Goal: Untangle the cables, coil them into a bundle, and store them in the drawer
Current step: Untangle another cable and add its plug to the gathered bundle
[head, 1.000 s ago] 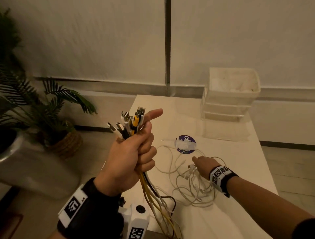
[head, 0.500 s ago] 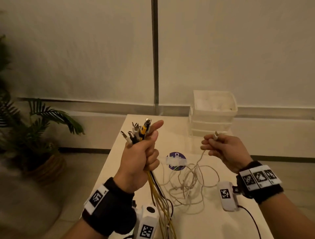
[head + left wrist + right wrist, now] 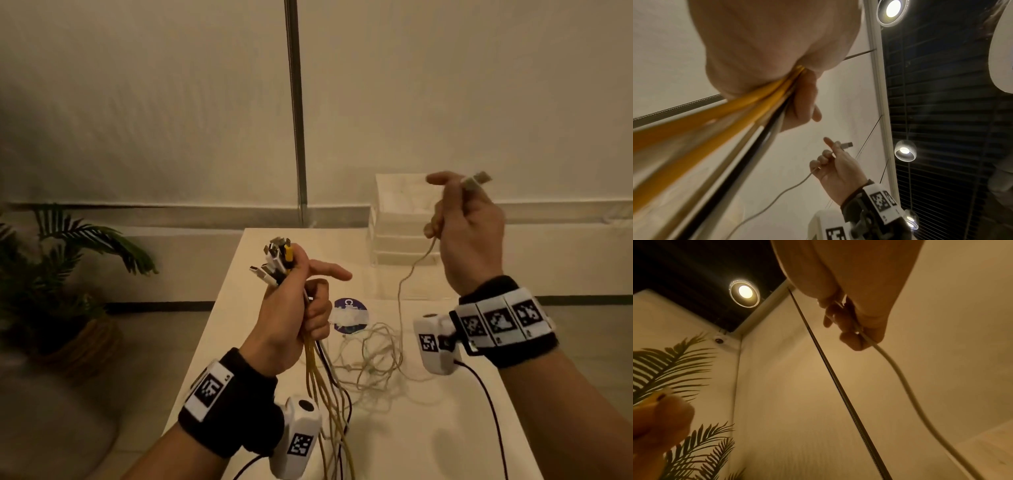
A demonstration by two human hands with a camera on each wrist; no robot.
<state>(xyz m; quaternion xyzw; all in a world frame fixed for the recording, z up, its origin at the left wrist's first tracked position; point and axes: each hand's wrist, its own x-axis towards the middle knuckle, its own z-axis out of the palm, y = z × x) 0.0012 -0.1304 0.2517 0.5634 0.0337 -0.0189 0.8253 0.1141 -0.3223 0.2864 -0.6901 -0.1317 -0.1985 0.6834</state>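
My left hand point(image 3: 294, 308) grips a bunch of cables point(image 3: 279, 260) upright above the table's left side, plug ends sticking out on top, forefinger pointing right. Yellow, black and white strands point(image 3: 719, 129) hang from the fist to the table. My right hand point(image 3: 469, 226) is raised high at the right and holds a single white cable point(image 3: 407, 274) near its USB plug point(image 3: 478, 180). That cable runs down into a loose white tangle point(image 3: 373, 356) on the table. In the right wrist view the white cable point(image 3: 906, 386) leaves the curled fingers point(image 3: 851, 339).
A white stack of plastic drawers point(image 3: 400, 222) stands at the table's far right, partly behind my right hand. A round purple sticker point(image 3: 349, 313) lies mid-table. The white table point(image 3: 428, 428) ends close on the left; a potted palm point(image 3: 61, 274) stands on the floor there.
My right hand picked a white cable end out of the tangle and lifted it high to the right, drawing the cable up. The left hand kept its grip on the bunch.
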